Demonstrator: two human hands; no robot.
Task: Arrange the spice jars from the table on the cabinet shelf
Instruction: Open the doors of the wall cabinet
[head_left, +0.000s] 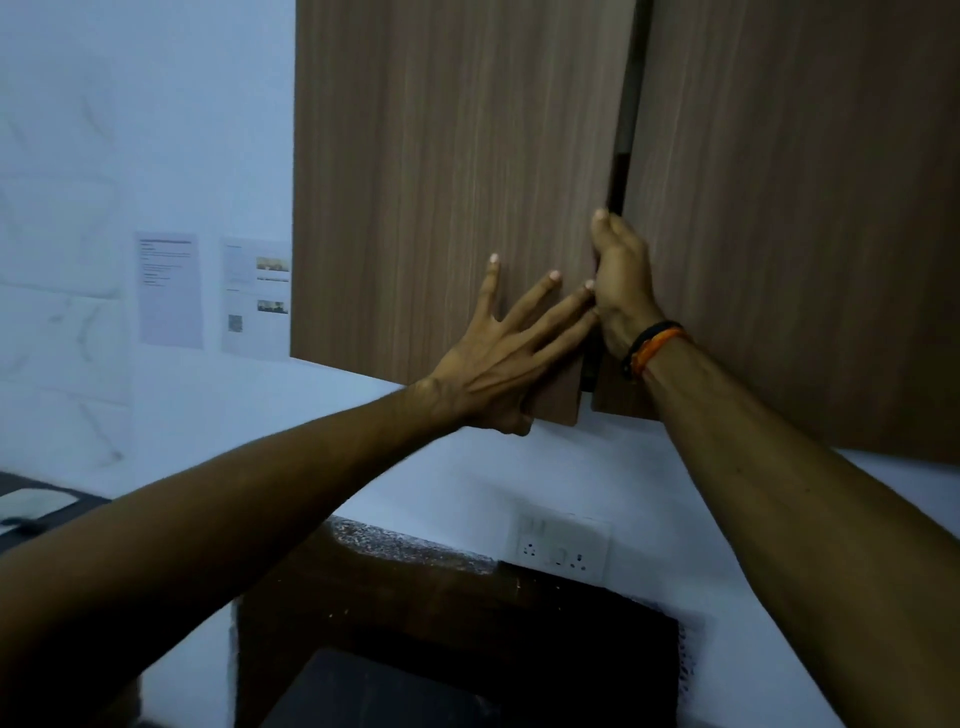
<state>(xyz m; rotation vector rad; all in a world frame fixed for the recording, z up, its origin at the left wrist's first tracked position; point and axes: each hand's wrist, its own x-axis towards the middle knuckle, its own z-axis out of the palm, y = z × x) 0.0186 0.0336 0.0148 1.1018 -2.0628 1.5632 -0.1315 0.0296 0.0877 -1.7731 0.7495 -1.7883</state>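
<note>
Cabinet, left door (447, 182): stiff, light wood panel, ajar; left hand (498, 374) spread flat at its 5 o'clock corner, right hand (621, 280) hooking its edge, the best hold; jars, shelf unseen.

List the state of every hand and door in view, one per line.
Left cabinet door: slightly ajar, a dark gap along its right edge.
Right cabinet door: appears closed.
Left hand: fingers spread flat against the left door.
Right hand: fingers hooked round the left door's edge at the gap.
</note>
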